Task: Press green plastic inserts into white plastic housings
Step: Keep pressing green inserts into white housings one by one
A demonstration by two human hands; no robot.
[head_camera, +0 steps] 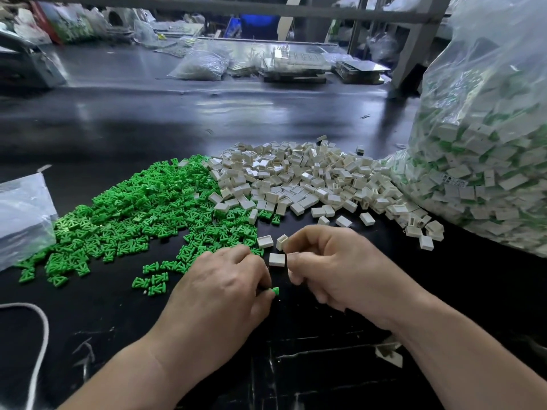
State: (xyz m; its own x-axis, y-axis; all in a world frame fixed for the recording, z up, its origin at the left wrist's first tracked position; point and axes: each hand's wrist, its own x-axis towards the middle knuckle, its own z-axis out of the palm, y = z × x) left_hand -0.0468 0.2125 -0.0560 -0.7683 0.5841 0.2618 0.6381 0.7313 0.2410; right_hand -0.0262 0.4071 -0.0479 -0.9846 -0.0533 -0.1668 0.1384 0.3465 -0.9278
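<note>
The left hand [225,279] curls over a green insert [275,291]; only its tip shows at the hand's 3 o'clock. Fingertips of the right hand [334,267] cover one edge of a white housing [276,259]; whether they pinch it cannot be told. At 3 o'clock the clear bag [488,137] is cut by the top and right edges, its label [454,181] too small to read. At 9 o'clock a second bag [20,214] runs off the left edge. The white cord [45,335] leaves at bottom left. Clutter at 12 o'clock is blurred.
</note>
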